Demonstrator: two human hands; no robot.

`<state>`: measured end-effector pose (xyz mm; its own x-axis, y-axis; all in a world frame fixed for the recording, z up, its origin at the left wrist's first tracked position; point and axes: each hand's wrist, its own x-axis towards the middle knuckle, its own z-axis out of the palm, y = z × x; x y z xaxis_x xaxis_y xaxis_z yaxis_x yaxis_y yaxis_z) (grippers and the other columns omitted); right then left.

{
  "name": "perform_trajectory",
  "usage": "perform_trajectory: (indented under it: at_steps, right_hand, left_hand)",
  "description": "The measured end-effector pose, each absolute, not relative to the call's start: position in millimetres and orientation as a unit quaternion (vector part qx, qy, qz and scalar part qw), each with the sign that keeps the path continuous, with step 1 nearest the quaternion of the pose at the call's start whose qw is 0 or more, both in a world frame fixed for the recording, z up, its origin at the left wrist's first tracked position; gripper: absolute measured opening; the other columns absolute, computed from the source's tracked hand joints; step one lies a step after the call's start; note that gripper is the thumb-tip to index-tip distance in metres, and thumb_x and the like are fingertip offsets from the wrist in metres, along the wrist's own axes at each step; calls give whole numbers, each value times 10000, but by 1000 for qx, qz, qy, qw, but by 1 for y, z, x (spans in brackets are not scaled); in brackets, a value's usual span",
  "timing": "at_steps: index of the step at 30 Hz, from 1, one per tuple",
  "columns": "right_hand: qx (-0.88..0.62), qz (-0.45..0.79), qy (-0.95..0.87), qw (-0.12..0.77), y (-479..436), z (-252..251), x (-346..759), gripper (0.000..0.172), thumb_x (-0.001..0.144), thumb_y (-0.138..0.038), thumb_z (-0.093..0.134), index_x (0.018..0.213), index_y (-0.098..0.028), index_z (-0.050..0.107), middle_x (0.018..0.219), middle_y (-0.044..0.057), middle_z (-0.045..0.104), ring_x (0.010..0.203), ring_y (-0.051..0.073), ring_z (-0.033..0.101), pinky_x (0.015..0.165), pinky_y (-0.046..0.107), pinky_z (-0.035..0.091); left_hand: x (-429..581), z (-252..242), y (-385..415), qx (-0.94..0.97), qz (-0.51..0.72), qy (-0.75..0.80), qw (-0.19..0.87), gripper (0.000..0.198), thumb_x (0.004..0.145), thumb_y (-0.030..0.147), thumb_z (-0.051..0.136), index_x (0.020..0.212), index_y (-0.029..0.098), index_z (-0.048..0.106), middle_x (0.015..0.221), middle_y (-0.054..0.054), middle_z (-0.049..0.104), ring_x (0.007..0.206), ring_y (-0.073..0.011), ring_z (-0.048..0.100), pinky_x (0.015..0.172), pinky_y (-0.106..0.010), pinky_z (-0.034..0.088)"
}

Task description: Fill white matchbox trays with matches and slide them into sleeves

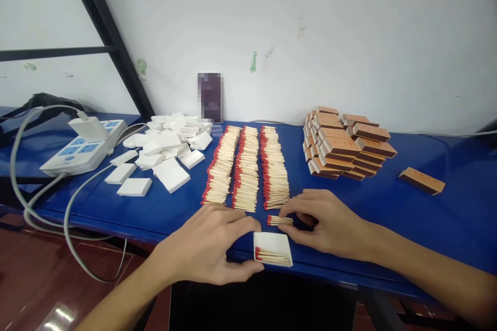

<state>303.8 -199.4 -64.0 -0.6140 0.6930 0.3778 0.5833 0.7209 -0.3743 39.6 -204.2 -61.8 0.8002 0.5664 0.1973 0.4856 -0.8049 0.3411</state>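
Near the table's front edge lies a small white matchbox tray (274,242), with red-tipped matches (274,257) along its near side. My left hand (212,243) holds the tray at its left end, index finger at the far corner and thumb at the near one. Just beyond the tray, my right hand (330,222) has a small bundle of matches (276,220) between thumb and fingers, red heads pointing left. Three long rows of matches, a left row (221,165), a middle row (246,170) and a right row (275,168), stretch away behind my hands.
White empty trays (166,139) lie heaped at the left. Brown matchbox sleeves (341,144) are stacked at the right, with a single matchbox (422,181) apart from them. A power strip (83,149) with cables sits far left. A blurred dark rectangle (210,98) leans against the wall.
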Motion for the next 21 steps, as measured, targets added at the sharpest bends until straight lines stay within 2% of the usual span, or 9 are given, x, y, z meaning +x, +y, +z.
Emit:
perform_trajectory:
  at_steps: [9,16,21]
  right_hand:
    - [-342,117,-898,250,-200,-64,306,117,889,-266,652,825,-185,707,560,-44,551,534,104,507,587,247,372]
    - [-388,91,-876,273,-198,-64,307,166,932,-222,577,948,-181,738,591,-31,588,532,109,508,559,238,379]
    - [-388,96,-877,267,-197,-66,306,173,930,-205,573,904,-184,743,590,-29,603,531,108,513,561,234,387]
  left_hand:
    - [40,-61,-203,938,142,281,146,315,846,423,707,1082,234,619,904,5,702,771,-221,680,704,-329,452]
    - [40,-63,-203,940,149,274,140,334,842,422,713,1099,237,607,915,10,699,780,-218,677,713,-329,458]
    - [40,-62,-204,940,143,278,137,326,840,434,706,1080,230,620,911,4,701,782,-221,681,720,-337,460]
